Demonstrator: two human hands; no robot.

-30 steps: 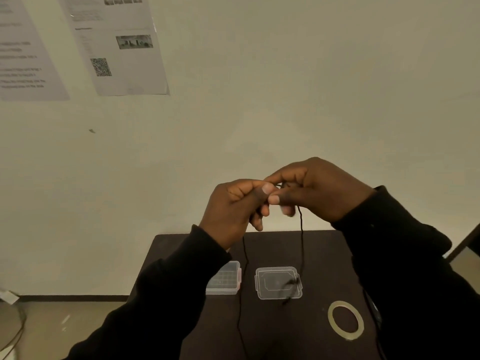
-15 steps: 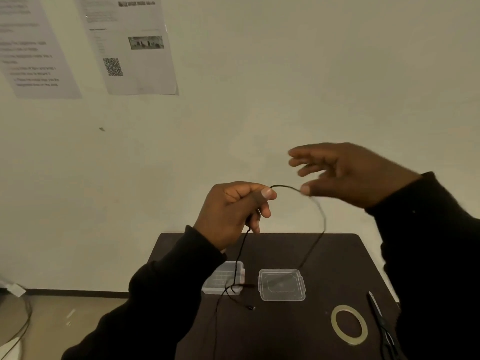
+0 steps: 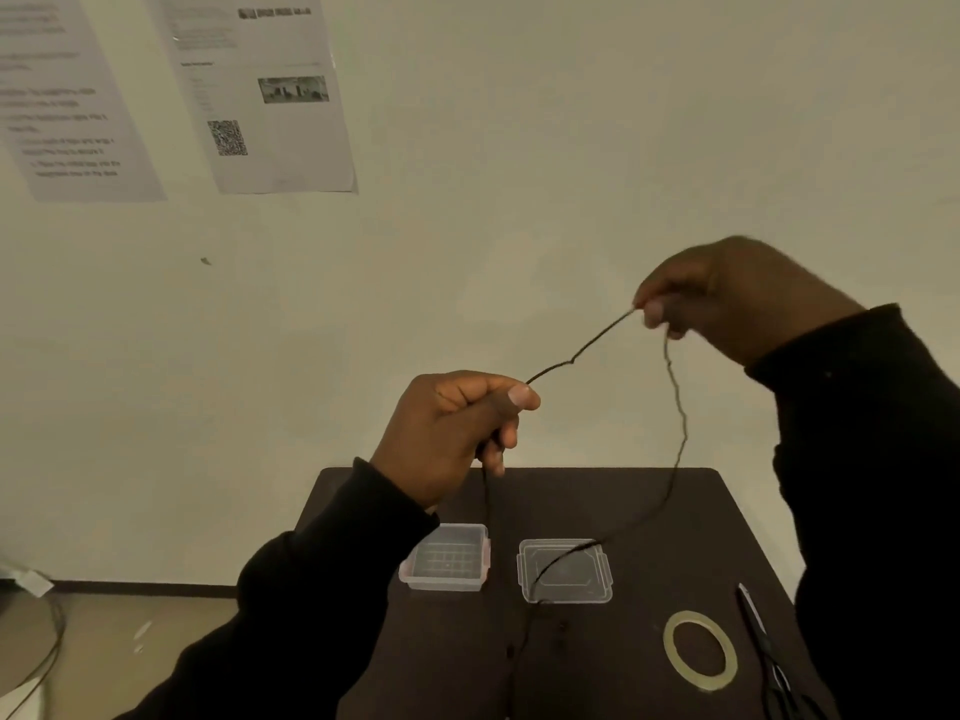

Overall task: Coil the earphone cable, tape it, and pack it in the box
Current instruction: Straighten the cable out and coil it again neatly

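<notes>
Both hands pinch the cable (image 3: 587, 350) — left hand (image 3: 452, 433) anchoring, right hand (image 3: 727, 298) stretching slack — for coiling.

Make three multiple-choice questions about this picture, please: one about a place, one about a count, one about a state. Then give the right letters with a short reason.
1. Where does the tape roll lie?
A. inside the box
B. on the table, right of the lid
C. on the floor

2. How many paper sheets hang on the wall?
A. two
B. four
C. none

3. What is the state of the box?
A. closed
B. taped shut
C. open, with its lid beside it

Answers:
1 B: the roll lies flat on the table, right of the lid, next to the scissors.
2 A: two sheets show at the upper left.
3 C: the box stands open, the lid apart from it.
</notes>
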